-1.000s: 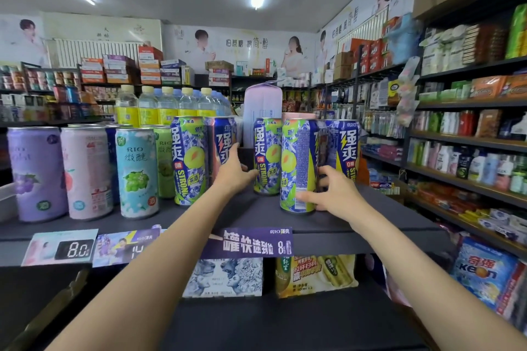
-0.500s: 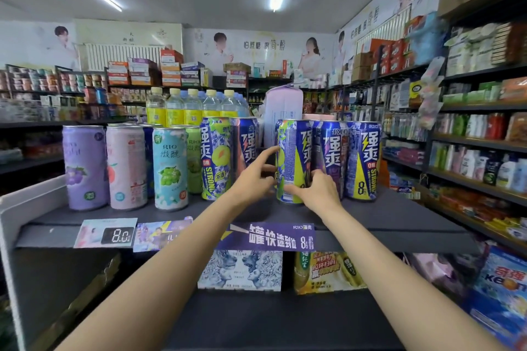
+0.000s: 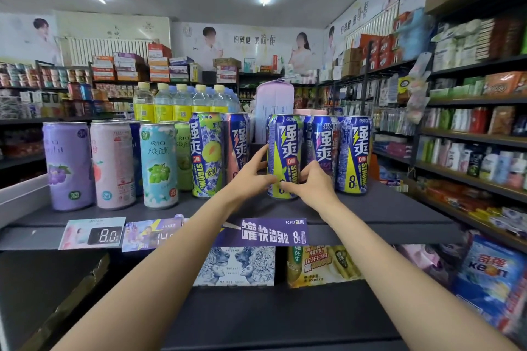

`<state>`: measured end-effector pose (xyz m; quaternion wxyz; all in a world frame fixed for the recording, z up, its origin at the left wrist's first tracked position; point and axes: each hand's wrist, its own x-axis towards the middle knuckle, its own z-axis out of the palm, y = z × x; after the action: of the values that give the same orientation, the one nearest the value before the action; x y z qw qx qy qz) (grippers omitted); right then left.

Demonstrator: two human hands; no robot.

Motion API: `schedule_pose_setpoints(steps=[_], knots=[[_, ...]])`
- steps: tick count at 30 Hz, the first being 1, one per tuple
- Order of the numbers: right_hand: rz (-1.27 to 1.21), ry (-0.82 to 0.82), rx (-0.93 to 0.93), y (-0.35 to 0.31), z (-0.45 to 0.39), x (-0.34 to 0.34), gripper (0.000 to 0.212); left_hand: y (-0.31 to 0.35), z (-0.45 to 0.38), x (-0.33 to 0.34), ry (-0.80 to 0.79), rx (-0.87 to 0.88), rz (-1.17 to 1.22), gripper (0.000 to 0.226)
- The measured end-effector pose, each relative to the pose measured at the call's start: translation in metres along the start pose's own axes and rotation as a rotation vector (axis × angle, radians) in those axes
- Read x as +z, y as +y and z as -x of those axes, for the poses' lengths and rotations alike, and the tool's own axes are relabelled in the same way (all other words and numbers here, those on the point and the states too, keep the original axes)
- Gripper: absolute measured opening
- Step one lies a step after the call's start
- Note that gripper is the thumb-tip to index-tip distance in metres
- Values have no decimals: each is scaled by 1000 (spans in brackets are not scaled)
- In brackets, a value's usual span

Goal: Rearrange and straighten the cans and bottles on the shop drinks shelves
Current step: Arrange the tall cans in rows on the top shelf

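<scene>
While I look along the dark shelf, a purple grape can, a pink peach can and a pale green grape can stand upright left of the blue-and-yellow can. My left hand curls round that can's left side, my right hand grips its lower right. Just right of it stand two more blue cans.

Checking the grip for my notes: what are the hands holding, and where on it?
Both hands, left and right, hold one blue and yellow can by its lower sides.
</scene>
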<state>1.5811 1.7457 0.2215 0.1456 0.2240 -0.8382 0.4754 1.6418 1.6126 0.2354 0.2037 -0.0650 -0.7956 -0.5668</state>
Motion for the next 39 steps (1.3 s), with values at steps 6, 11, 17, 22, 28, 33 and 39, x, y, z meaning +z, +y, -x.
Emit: schedule_pose_setpoints(steps=[6, 11, 17, 22, 28, 33, 39], knots=[[-19, -34, 6, 6, -1, -4, 44, -11, -8, 7, 69, 50, -157, 76], [70, 242, -16, 22, -4, -25, 38, -14, -13, 6, 51, 28, -192, 81], [114, 197, 36, 25, -9, -24, 44, -16, -16, 7, 17, 30, -189, 78], [34, 254, -150, 4, 1, -23, 34, -16, -14, -3, 92, -1, -328, 69], [-81, 78, -315, -45, 9, -7, 33, -2, 25, -53, 654, 209, -349, 19], [83, -164, -316, -79, -3, 44, 61, -4, 38, -63, 755, 247, -691, 50], [36, -240, -64, -80, -40, 83, 68, -6, 31, -71, 521, -61, -739, 90]])
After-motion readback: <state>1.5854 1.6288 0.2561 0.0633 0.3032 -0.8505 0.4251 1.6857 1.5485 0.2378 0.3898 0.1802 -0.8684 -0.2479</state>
